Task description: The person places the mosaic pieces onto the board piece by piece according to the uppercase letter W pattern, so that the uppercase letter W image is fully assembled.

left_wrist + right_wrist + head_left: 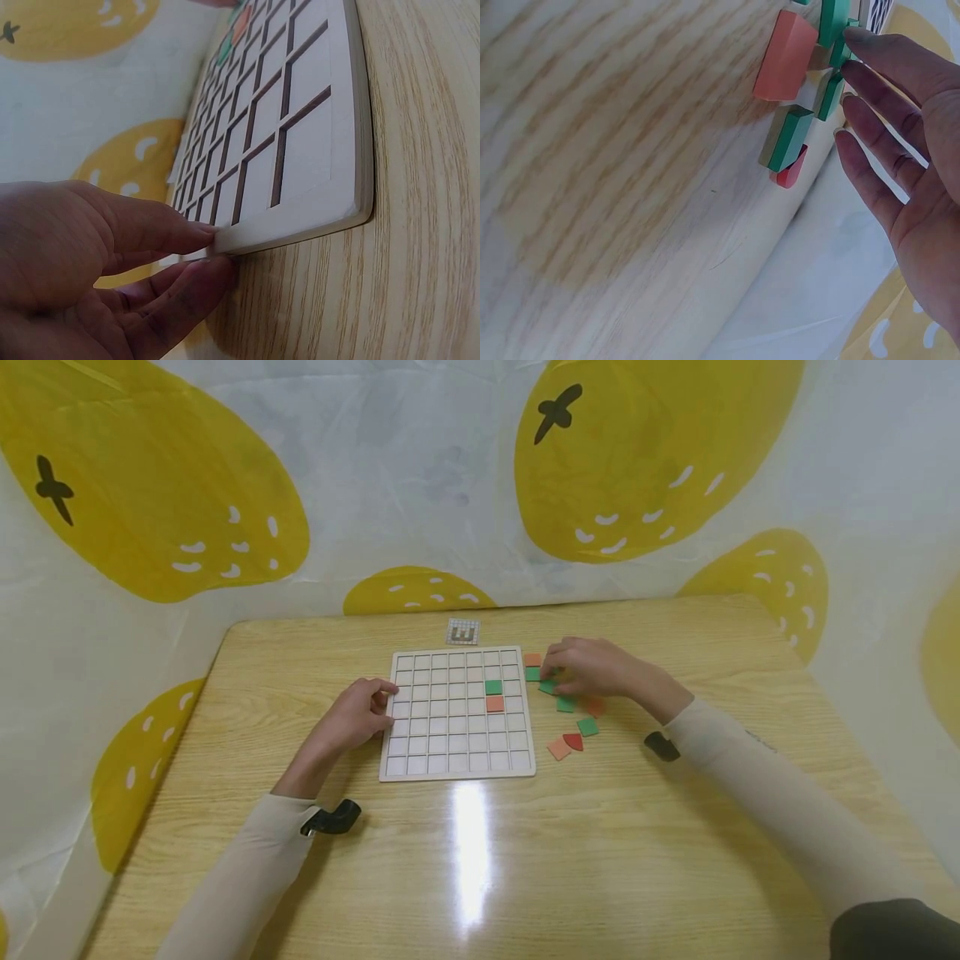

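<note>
A white gridded board [457,775] lies on the table, with one green tile [492,687] above one orange tile [495,703] in its grid. My left hand [352,717] touches the board's left edge with thumb and fingers, also seen in the left wrist view, where the hand [112,262] rests by the edge of the board [300,225]. Over the loose tiles right of the board is my right hand [588,668]. In the right wrist view this hand [907,120] has extended fingers, with thumb and index tips at a green tile [841,51]; whether they grip it is unclear.
Loose green tiles [588,727], orange tiles [558,748] and a red rounded piece [573,742] lie right of the board. A small patterned card [462,632] lies behind the board. A white cloth with yellow fruit shapes [420,485] hangs beyond the table [375,877].
</note>
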`<state>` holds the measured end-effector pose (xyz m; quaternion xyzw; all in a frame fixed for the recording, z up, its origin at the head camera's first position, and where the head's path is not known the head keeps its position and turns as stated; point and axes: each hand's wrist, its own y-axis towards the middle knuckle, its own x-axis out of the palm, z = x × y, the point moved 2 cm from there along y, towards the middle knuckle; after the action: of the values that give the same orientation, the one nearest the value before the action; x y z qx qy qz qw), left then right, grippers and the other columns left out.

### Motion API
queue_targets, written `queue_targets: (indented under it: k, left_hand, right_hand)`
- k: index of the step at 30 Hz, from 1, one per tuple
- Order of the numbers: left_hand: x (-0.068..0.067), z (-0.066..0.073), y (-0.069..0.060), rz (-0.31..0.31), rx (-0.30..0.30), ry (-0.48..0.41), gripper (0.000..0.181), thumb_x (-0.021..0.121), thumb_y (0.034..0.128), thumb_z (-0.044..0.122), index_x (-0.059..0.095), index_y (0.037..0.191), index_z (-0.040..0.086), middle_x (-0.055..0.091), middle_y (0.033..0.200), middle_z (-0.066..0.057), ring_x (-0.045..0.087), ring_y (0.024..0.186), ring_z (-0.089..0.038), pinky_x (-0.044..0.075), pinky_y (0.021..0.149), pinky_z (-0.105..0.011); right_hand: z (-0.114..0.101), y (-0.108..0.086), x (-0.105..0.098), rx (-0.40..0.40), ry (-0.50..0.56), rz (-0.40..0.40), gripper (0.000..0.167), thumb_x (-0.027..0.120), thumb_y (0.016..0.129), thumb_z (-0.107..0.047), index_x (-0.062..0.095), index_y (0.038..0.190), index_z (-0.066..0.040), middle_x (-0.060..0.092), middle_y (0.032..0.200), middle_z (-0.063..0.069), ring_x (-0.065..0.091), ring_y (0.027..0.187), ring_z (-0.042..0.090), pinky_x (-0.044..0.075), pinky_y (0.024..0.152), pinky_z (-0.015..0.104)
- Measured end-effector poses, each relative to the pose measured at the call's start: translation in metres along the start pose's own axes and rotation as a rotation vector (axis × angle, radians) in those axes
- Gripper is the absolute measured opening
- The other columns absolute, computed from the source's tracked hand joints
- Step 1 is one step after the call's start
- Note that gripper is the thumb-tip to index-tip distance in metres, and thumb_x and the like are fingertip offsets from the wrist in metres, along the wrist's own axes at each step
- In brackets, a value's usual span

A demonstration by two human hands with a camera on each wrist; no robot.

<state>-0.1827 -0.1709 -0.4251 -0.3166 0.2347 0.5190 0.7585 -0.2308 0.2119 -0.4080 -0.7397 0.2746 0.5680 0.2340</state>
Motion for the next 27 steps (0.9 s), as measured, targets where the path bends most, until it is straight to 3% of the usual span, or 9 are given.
queue_targets:
  k: [15, 27]
  left_hand:
    - [0.0007, -0.0008, -0.0011, 0.016, 0.018, 0.02, 0.049, 0.069, 0.0893, -0.004, 0.057, 0.136, -0.002, 0.052, 0.115, -0.021, 0.051, 0.098, -0.03, 0.05, 0.074, -0.033]
    - [0.0015, -0.002, 0.0004, 0.012, 0.0, 0.023, 0.049, 0.069, 0.0901, -0.003, 0.056, 0.137, -0.002, 0.051, 0.117, -0.02, 0.051, 0.099, -0.03, 0.049, 0.075, -0.033]
  right_hand:
    - [-0.0017, 0.0007, 0.0007, -0.003, -0.017, -0.025, 0.021, 0.082, 0.086, -0.018, 0.077, 0.106, -0.017, 0.069, 0.106, -0.002, 0.061, 0.1, 0.021, 0.055, 0.081, 0.045]
    - [0.0005, 0.0004, 0.0013, 0.007, -0.043, -0.038, 0.021, 0.079, 0.086, -0.016, 0.077, 0.107, -0.018, 0.067, 0.102, -0.002, 0.06, 0.096, 0.02, 0.055, 0.076, 0.043]
